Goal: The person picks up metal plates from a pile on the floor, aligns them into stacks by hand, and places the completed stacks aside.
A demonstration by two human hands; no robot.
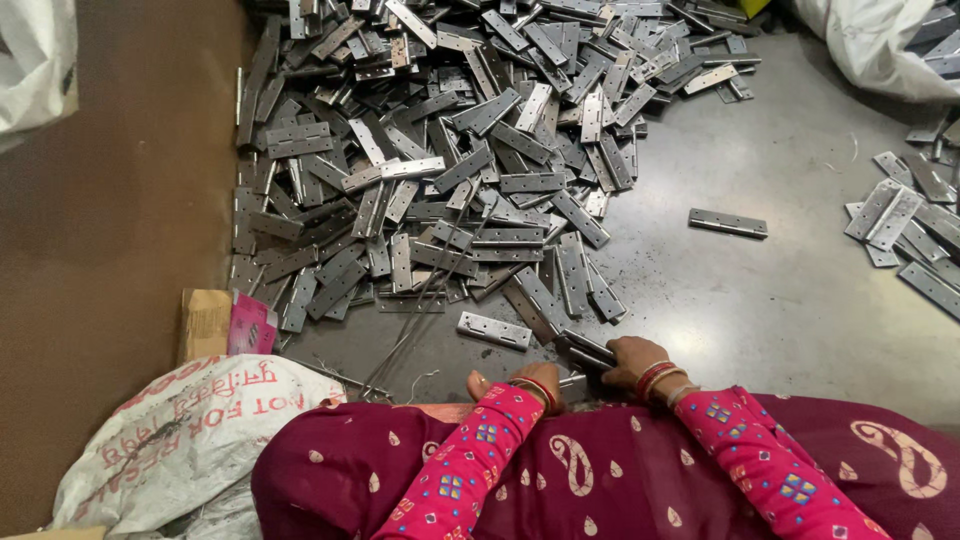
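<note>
A flat metal hinge (pixel 588 352) lies on the floor right at the person's knees, its long axis running from upper left to lower right, the near end tucked under the right hand (pixel 633 361). That hand's grip rests curled on top of the hinge, fingers bent over it, with red and gold bangles at the wrist. The left hand (pixel 520 385) sits just beside it, partly hidden behind the pink patterned sleeve; whether its grip is closed on anything cannot be told. A single hinge (pixel 494 330) lies just to the left of both hands, long axis nearly level. Thin steel rods (pixel 420 305) run from the pile toward the lap, almost upright in the view. Beyond spreads the great heap of hinges (pixel 450 150) (dull grey, drilled, rectangular plates lying every which way), filling the upper middle of the floor. The grey floor (pixel 780 300) is smooth and bare to the right of the heap, with one loose hinge (pixel 728 223) on it. A smaller scatter (pixel 915 235) lies at the right edge. At left stand a brown wall (pixel 100 250), a cardboard box (pixel 205 322) and a white woven sack (pixel 180 440).
</note>
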